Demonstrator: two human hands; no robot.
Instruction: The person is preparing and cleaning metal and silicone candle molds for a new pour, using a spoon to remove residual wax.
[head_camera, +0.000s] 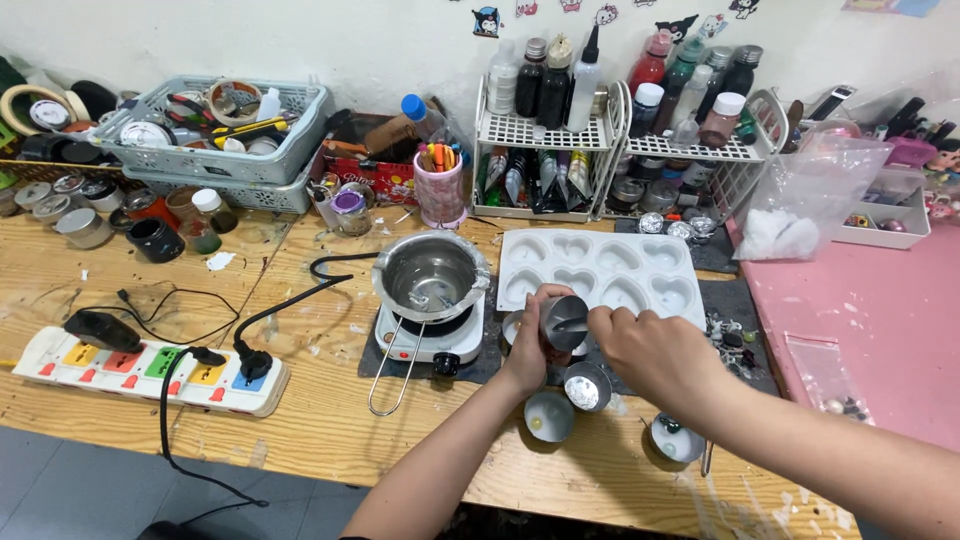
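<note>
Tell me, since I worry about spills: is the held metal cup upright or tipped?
Tipped: the metal cup lies sideways between both hands, mouth facing right.

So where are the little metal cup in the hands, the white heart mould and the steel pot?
Metal cup (566, 320), head view, on its tilted side wall.
White heart mould (600, 248), head view, on the ridge between cavities.
Steel pot (384, 283), head view, on its left rim.

cup: we see a small silver metal cup, tipped sideways, mouth facing right
place: raised above the table, just before the white heart mould
</note>
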